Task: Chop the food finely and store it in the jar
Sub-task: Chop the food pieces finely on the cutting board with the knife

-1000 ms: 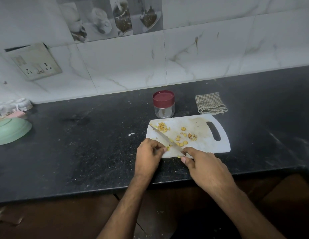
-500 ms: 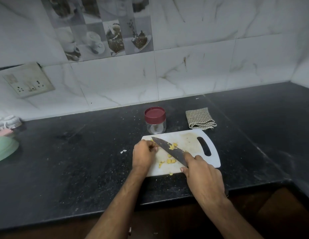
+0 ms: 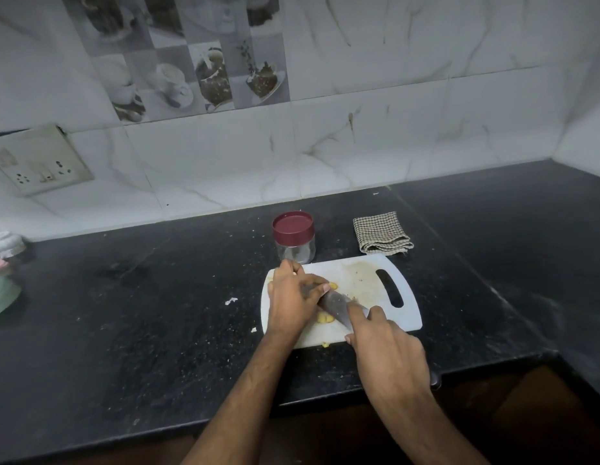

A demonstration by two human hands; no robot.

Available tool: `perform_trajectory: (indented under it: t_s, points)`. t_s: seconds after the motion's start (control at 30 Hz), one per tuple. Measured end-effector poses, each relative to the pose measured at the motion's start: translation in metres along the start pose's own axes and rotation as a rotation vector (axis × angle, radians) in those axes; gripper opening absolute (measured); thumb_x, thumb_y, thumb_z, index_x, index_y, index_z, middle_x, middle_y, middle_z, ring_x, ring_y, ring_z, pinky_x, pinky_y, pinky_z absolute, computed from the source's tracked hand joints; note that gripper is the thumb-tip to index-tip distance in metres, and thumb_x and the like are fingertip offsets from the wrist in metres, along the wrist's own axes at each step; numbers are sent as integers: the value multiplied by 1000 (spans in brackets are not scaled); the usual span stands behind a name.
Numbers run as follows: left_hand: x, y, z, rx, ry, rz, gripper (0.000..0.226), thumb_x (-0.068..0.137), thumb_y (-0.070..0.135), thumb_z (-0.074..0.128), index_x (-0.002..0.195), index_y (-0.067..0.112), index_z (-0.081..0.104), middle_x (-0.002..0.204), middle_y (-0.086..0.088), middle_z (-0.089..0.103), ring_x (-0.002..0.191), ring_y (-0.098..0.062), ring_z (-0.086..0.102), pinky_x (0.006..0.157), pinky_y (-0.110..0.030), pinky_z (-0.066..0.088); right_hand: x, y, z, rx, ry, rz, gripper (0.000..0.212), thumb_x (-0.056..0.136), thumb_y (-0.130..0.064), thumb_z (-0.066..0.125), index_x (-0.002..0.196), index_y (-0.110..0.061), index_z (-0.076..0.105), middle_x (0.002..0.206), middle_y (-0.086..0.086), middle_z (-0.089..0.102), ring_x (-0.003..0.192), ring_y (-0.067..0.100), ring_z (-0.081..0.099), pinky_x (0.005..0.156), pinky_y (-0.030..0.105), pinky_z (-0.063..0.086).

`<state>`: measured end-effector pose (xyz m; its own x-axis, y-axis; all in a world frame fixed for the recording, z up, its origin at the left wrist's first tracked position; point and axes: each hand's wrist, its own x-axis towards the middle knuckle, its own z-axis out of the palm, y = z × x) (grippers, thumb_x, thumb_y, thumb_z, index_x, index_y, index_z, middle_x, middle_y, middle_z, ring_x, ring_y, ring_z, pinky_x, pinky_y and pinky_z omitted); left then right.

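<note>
A white cutting board [image 3: 365, 280] lies on the black counter with small yellow food pieces [image 3: 325, 318] on it. My right hand [image 3: 385, 354] grips the handle of a knife [image 3: 337, 305] whose blade lies across the board. My left hand [image 3: 293, 297] rests over the blade's far part, fingers curled down onto it and covering most of the food. Just behind the board stands a small clear jar [image 3: 294, 239] with a dark red lid on.
A folded checked cloth [image 3: 380, 233] lies right of the jar. At the far left edge sit a green bowl [image 3: 1, 297] and small ornaments. A white scrap [image 3: 230, 301] lies left of the board. The counter's front edge runs under my forearms.
My left hand has moved up over the blade, pressing on it where before it sat beside the tip. The food is gathered closer under the knife. The camera tilted upward.
</note>
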<state>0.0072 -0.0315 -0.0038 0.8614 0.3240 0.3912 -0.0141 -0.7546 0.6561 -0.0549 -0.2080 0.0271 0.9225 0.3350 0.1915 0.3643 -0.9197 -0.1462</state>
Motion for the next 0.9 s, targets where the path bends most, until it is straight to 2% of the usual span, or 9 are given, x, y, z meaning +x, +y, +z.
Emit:
perform_trajectory:
  t_s: [0.23,0.33,0.4,0.47,0.5,0.6,0.67,0.77,0.9]
  points:
    - [20,-21,0,224,9,-12,5,90,25,75,95,24,76,99,5,48,101,-19,50,88,-40,44,-9,15,-7,7,-20,38,47,105,-30,50,147,-30,28,112,-3,50,95,15,62,69,33,52]
    - [20,-28,-4,197,58,-21,11,88,14,75,92,24,73,96,8,50,97,-16,51,84,-37,47,-8,19,-13,26,-14,50,48,106,-34,47,149,-31,26,117,-3,50,100,15,62,72,34,55]
    - [15,-26,-6,164,66,13,9,90,13,73,90,23,71,92,10,51,94,-18,54,83,-40,48,-6,18,-16,30,-14,48,46,106,-36,45,148,-32,26,119,-3,51,101,16,62,72,35,54]
    - [8,-25,-4,92,85,65,2,94,22,69,93,21,70,90,10,53,93,-18,55,84,-45,48,-4,14,-17,34,-23,44,44,106,-38,43,147,-32,29,118,-2,52,100,17,63,71,35,53]
    - [4,-23,-4,39,101,82,8,95,29,67,95,22,70,92,10,54,93,-16,54,84,-45,48,-4,12,-16,40,-29,42,43,106,-39,43,147,-32,30,117,-3,52,100,17,63,69,35,52]
    - [-4,-19,-2,-59,89,104,42,87,59,65,108,24,68,102,8,50,100,-13,51,87,-35,45,-2,6,-16,48,-56,33,43,106,-40,44,146,-34,29,115,-4,52,98,16,64,68,35,51]
    - [-7,-17,1,-20,64,98,57,81,67,63,118,24,66,110,6,45,106,-14,48,90,-32,41,-1,2,-15,56,-67,24,43,106,-39,44,146,-34,29,114,-4,52,98,17,63,66,35,48]
    - [-3,-20,4,47,79,72,48,89,52,68,124,20,63,115,0,42,110,-20,48,94,-38,43,-3,0,-15,56,-79,17,42,106,-40,41,146,-33,28,115,-5,51,100,17,63,65,34,45]
    - [9,-27,0,163,67,-7,27,96,34,66,118,19,62,115,-1,46,110,-20,48,96,-38,40,-7,7,-17,79,-90,33,42,106,-42,41,145,-34,28,113,-6,50,97,14,62,67,31,47]
